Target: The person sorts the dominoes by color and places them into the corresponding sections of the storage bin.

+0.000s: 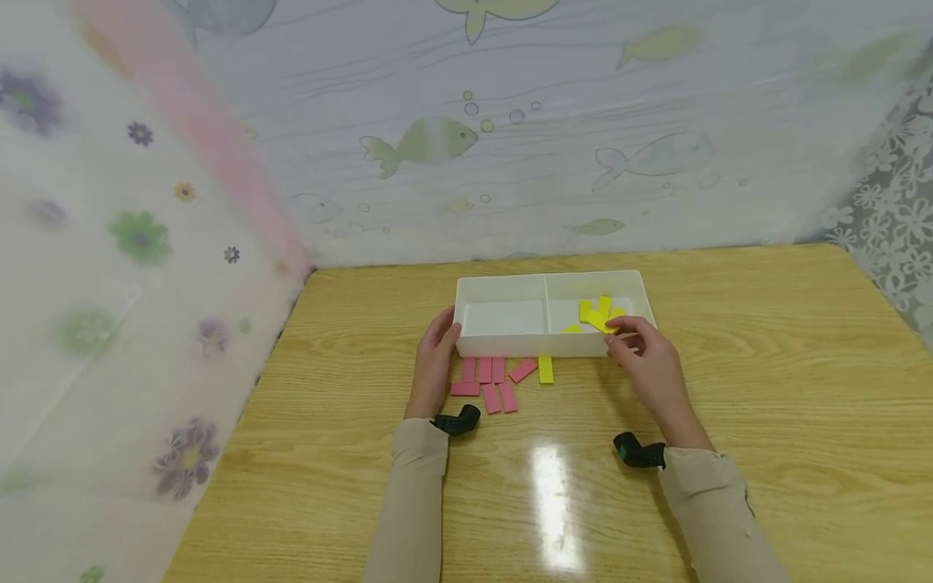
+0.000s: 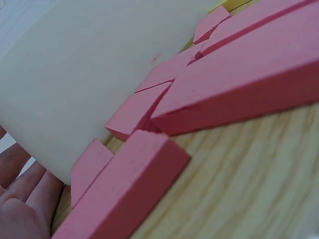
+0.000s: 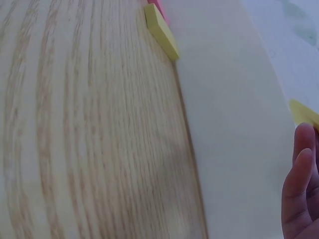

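Note:
A white two-compartment box (image 1: 503, 346) stands on the table. My left hand (image 1: 435, 356) holds its left end, thumb at the front corner and fingers along the side. Over the right compartment, my right hand (image 1: 649, 360) pinches a yellow block (image 3: 303, 112) between thumb and fingers; the hand partly hides it in the head view. Several yellow blocks (image 1: 585, 310) lie loosely in that compartment. In front of the box are several flat pink blocks (image 1: 492, 398), some side by side. One more yellow block (image 1: 546, 371) lies to their right, against the box's front wall.
The wooden table (image 1: 350, 502) meets a wall cover printed with fish (image 1: 437, 139) at the back. A flowered sheet (image 1: 138, 239) hangs along the left edge. Black wrist devices (image 1: 459, 421) are strapped at both sleeves. Light glares on the tabletop at the front.

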